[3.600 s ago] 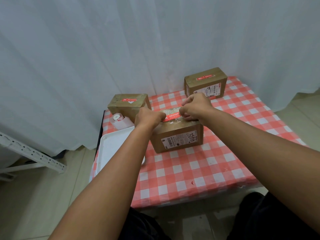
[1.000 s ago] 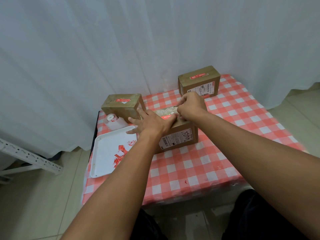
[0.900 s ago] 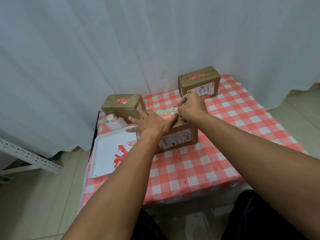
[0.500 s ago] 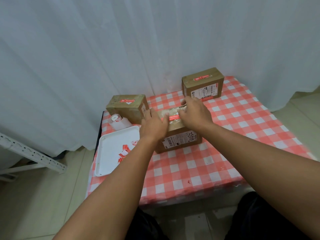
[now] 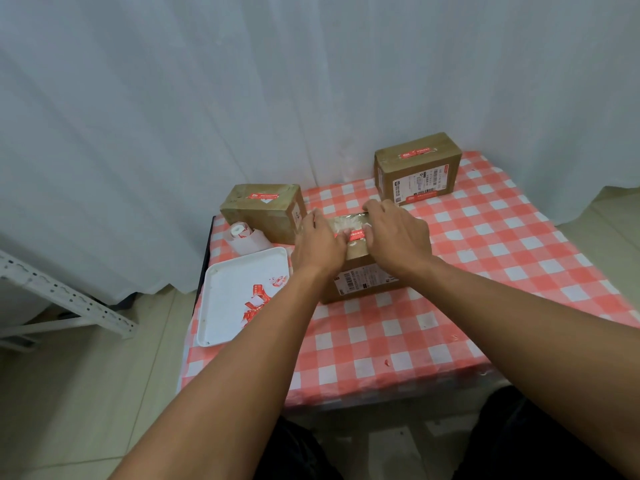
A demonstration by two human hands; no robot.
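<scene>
A brown cardboard box (image 5: 362, 280) with a printed label on its front stands mid-table. Its top is taped and carries a red sticker (image 5: 357, 233). My left hand (image 5: 318, 244) lies flat on the left part of the box top, thumb beside the sticker. My right hand (image 5: 398, 237) curls over the right part of the top, with its thumb and fingertips pinching at the sticker's right end. Both hands hide most of the top.
A second box (image 5: 263, 211) stands at back left and a third box (image 5: 417, 168) at back right, both red-stickered. A white tray (image 5: 225, 306) holding red sticker scraps (image 5: 258, 299) lies at left, a label roll (image 5: 242, 237) behind it. White curtain behind the checked tablecloth (image 5: 485, 271).
My left hand turned from a splayed hold across the box's front left corner to lying straight along its top. My right hand stayed at the sticker. The view shifted slightly.
</scene>
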